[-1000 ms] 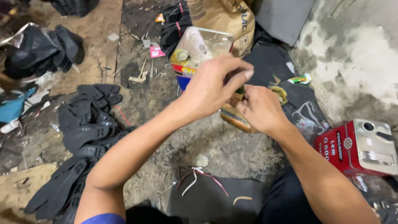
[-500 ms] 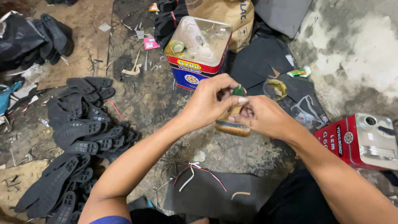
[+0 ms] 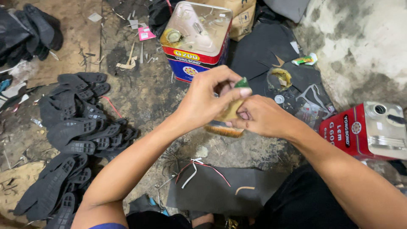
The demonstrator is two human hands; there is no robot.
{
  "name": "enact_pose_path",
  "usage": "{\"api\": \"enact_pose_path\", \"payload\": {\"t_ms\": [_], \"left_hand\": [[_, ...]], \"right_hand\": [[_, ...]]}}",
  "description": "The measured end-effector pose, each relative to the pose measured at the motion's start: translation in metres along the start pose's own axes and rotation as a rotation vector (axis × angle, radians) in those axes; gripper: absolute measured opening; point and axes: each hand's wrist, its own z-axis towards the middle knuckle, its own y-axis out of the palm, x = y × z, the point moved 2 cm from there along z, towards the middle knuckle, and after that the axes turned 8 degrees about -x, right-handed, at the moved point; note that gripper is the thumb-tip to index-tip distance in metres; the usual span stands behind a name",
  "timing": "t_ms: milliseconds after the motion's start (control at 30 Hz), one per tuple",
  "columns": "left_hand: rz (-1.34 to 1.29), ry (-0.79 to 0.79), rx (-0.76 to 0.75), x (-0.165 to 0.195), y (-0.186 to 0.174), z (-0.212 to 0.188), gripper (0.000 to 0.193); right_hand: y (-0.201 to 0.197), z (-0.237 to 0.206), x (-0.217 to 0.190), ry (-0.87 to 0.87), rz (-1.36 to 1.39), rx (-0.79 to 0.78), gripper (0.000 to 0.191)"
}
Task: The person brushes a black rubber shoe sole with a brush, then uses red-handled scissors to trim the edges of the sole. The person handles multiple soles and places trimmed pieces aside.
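Both hands meet mid-frame over the floor (image 3: 148, 97). Left hand (image 3: 207, 99) is curled, fingers pinched on the top of a brush (image 3: 231, 116), a green bit showing at its thumb tip. Right hand (image 3: 263, 116) is closed round the brush handle from the other side. The handle is mostly hidden between the two hands; only a tan wooden strip and the yellowish bristle row below them show. What the green bit is, cannot tell.

Floor is dirty, gritty concrete, littered with scraps. At left lies a pile of black rubber soles (image 3: 72, 135), ribbed tread up, overlapping; the lower ones are cut off by the frame edge. Above the hands stands a square tin can (image 3: 197, 38), shiny dented top with a round yellow-crusted cap, red and blue sides. A second can (image 3: 369, 131) lies at right, red, metal top facing right, partly cut off by the right arm. A black sheet (image 3: 224, 191) lies flat near the knees, with thin red and white wires on it. A round lid (image 3: 280, 76) smeared with yellow glue sits on dark material just above the right hand. Top-right wall is rough, pale, patchy.
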Motion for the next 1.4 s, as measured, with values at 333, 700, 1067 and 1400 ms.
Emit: {"api": "enact_pose_path", "payload": {"t_ms": [333, 700, 1067, 1400], "left_hand": [[-1.307, -0.229, 0.143, -0.146, -0.039, 0.023, 0.080], [-1.486, -0.319, -0.050, -0.164, 0.008, 0.019, 0.101], [-1.510, -0.380, -0.038, -0.166, 0.024, 0.019, 0.100], [-1.598, -0.321, -0.086, -0.174, 0.024, 0.022, 0.080]], "right_hand": [[-0.025, 0.006, 0.048, 0.258, 0.171, 0.500, 0.036], [-0.038, 0.021, 0.046, 0.135, -0.027, 0.833, 0.022], [-0.037, 0.026, 0.015, 0.007, 0.087, 0.846, 0.019], [-0.034, 0.029, 0.037, -0.003, 0.056, 0.835, 0.017]]}}
